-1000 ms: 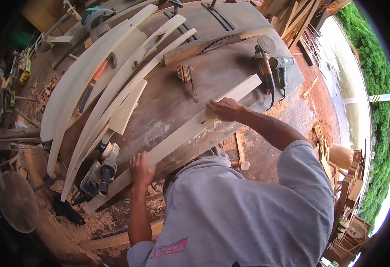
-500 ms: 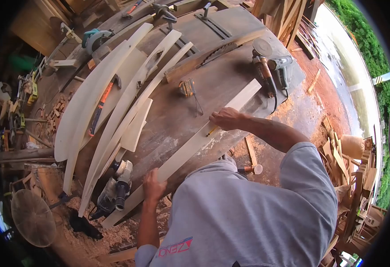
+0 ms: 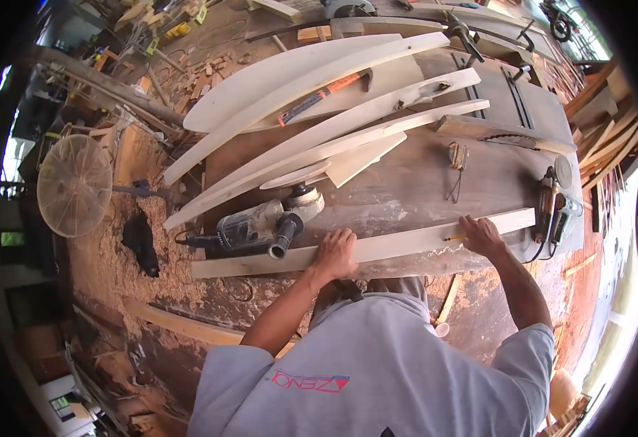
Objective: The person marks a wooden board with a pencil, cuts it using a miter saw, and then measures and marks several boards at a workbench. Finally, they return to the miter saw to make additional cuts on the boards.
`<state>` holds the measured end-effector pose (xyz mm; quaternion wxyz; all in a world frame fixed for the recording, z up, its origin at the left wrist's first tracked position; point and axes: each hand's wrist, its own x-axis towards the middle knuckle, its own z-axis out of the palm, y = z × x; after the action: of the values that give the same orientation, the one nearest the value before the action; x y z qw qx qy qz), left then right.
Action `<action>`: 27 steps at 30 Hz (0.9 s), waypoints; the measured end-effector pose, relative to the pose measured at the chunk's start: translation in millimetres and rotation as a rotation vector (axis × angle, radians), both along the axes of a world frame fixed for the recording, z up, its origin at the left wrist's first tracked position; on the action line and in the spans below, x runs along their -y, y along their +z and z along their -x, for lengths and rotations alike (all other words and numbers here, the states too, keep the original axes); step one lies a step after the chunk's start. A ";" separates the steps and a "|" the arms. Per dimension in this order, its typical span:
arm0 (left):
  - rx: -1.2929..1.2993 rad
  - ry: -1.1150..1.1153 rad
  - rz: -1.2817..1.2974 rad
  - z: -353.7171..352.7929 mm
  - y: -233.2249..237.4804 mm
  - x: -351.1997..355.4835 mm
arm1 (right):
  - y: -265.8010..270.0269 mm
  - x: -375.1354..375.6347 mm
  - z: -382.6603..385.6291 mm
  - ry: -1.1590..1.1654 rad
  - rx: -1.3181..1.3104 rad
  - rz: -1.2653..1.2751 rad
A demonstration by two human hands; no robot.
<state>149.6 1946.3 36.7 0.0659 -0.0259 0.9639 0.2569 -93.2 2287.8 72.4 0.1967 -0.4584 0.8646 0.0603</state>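
A long pale wooden plank lies along the near edge of the worktable. My left hand is closed over its left part, fingers curled across the far edge. Farther right, my right hand grips the same plank, and a yellow pencil sticks out beside its fingers. Just left of my left hand, a large angle grinder rests on its side, its round disc behind it. Beyond the plank sits a small yellowish block-like object with a thin cord.
Curved pale boards are stacked at the table's far left, with an orange-handled hammer among them. A saw blade stands beside a wooden fence. Power tools lie at the right end. A fan stands left above wood shavings.
The view has turned, so the plank now lies nearly level across it. Both hands remain on the plank, and the pencil still shows by my right hand.
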 end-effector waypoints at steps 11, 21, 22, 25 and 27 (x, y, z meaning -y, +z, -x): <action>0.009 0.198 0.018 -93.5 14.0 -74.5 | 2.7 -3.4 -5.6 0.232 0.159 -0.053; 0.263 0.522 -0.137 -172.7 55.8 -128.7 | 86.8 77.7 -20.7 0.710 0.040 0.079; 0.250 0.521 -0.145 -180.2 50.8 -130.5 | 96.4 90.5 -26.6 0.774 0.005 0.098; 0.117 0.677 -0.184 -211.0 36.8 -130.0 | 133.7 134.9 -54.7 0.898 -0.125 0.096; 0.043 0.809 -0.302 -231.5 32.4 -126.1 | 153.9 171.2 -81.1 1.014 -0.239 0.105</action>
<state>381.1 2072.4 69.1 -0.0170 -0.3969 0.8261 0.3997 -12.1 2116.6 226.3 0.0196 -0.8186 0.5523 0.1565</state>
